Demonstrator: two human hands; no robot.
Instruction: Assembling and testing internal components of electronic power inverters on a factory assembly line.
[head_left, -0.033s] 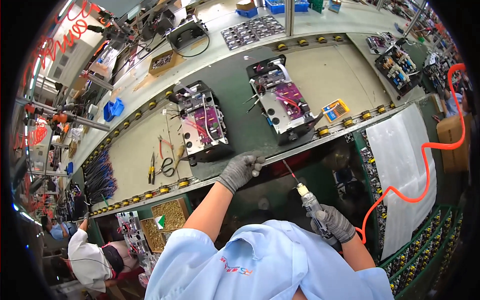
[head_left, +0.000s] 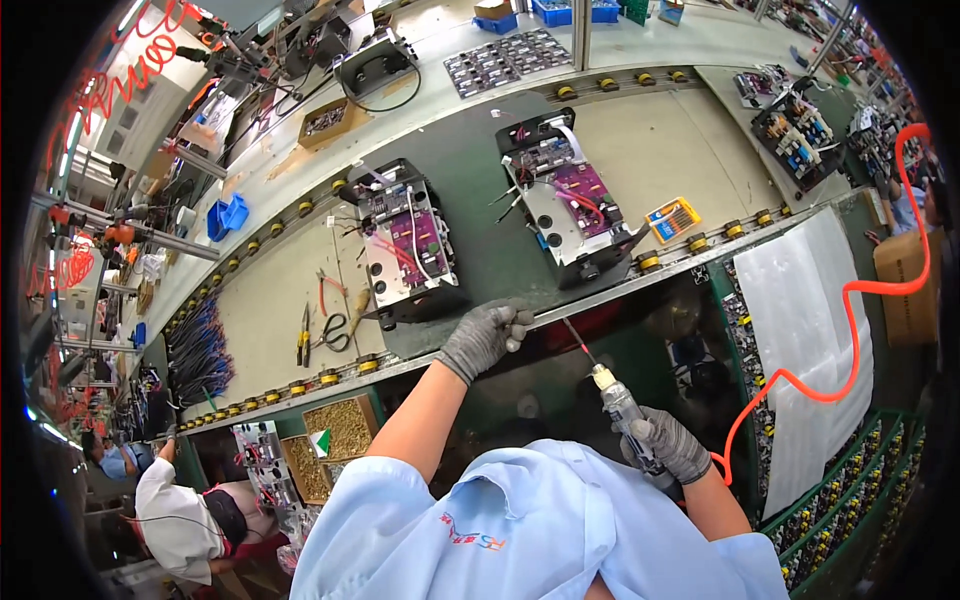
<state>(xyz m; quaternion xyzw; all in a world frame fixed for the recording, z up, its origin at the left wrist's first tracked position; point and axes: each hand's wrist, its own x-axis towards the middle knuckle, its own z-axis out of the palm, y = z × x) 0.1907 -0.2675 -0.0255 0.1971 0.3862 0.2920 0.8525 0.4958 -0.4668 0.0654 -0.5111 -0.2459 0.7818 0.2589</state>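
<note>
The right hand (head_left: 672,448) is wrapping its grip around a powered screwdriver (head_left: 622,405), whose bit (head_left: 580,342) is pointing up and left, touching nothing. An orange hose (head_left: 815,392) is running behind that wrist; a snag could be tugging the tool off aim. Farther on, the left hand (head_left: 483,340) is curling its fingers at the bench (head_left: 690,130) edge; I cannot tell whether its grip is holding anything. A loose small part could be falling off there. Beyond, 2 chassis units (head_left: 572,200) are standing on the bench; a slipping bit could be scratching their purple boards.
</note>
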